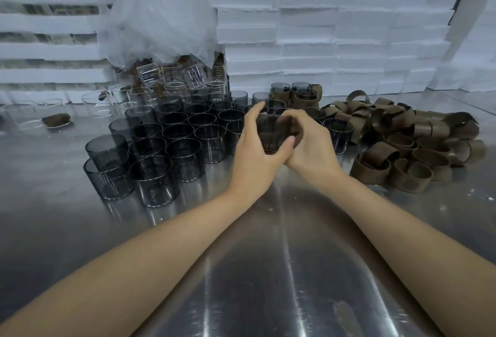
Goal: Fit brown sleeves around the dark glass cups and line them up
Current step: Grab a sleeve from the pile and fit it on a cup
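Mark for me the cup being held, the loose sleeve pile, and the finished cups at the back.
held cup (271, 130): head view, on its brownish side wall.
sleeve pile (422, 128): head view, on a band near the pile's middle.
finished cups (303, 99): head view, on a brown sleeve in that group.

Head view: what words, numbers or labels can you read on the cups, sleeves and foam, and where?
No text is legible.
Clear glass cups: printed scale lines, too blurred to read.
Held dark glass cup: faint print near base, too small to read.
Brown sleeves: round mark on one, unreadable.
White foam blocks: no print visible.
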Available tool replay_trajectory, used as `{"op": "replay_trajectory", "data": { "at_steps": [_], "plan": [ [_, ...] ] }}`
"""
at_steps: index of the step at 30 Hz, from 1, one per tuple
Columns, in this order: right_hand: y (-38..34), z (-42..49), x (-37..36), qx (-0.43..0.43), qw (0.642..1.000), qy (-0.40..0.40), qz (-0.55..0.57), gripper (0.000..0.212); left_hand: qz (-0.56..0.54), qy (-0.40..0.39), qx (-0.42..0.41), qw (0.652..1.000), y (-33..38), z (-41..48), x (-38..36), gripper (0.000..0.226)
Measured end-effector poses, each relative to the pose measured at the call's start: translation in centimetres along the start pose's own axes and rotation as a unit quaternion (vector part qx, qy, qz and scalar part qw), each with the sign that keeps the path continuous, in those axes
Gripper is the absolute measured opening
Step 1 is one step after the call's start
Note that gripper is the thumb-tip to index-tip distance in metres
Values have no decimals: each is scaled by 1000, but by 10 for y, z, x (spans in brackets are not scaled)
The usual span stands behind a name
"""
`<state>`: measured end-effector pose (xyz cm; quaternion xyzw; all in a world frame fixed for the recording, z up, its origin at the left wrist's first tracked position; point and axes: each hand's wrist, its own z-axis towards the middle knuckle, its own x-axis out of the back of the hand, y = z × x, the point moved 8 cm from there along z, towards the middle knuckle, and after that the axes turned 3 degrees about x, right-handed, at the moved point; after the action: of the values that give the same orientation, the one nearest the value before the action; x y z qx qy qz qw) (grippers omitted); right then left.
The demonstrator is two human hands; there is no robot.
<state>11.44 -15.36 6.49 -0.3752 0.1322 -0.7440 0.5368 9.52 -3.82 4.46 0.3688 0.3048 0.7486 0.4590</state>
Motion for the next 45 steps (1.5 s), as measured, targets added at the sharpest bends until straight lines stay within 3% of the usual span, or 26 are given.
{"op": "replay_trajectory", "data": {
  "at_steps": [6,11,16,18,21,24,27,28,30,31,33,36,38,42,45],
  "plan": [
    [3,-1,-4,-11,999,-32,19,48,-68,36,23,997,-4,4,7,6],
    [7,0,-5,-26,999,-30,31,50,-136,21,60,989,-12,10,6,32],
    [14,1,-1,-61,993,-23,95,59,-250,-6,175,952,-35,17,1,31],
    [16,3,4,-73,988,6,136,59,-233,-27,140,962,-30,17,0,26],
    [16,6,8,-84,983,16,164,57,-185,-88,72,976,-14,13,-10,45],
    [17,7,7,-89,977,-28,192,36,-196,-132,65,969,-11,6,-18,78],
    [18,5,-1,-108,970,-83,203,14,-191,-156,54,968,-12,6,-22,82],
    [19,4,-4,-116,966,-102,208,24,-186,-150,51,970,-13,7,-22,80],
    [20,3,-12,-142,953,-175,203,72,-201,-118,51,971,-15,10,-19,73],
    [19,3,-14,-151,947,-209,193,93,-210,-102,51,971,-16,10,-17,68],
    [25,9,-6,-174,950,-197,170,103,-214,-78,56,972,-16,12,-12,60],
    [38,20,43,-147,989,10,8,70,-218,-86,74,969,-21,14,-13,51],
    [45,18,75,-130,970,105,-177,51,-235,-108,111,960,-25,12,-18,49],
    [82,10,96,-258,886,51,-381,59,-284,-152,159,933,-30,9,-28,35],
    [90,9,97,-272,875,19,-399,58,-304,-173,194,917,-34,7,-33,46]
  ]
}}
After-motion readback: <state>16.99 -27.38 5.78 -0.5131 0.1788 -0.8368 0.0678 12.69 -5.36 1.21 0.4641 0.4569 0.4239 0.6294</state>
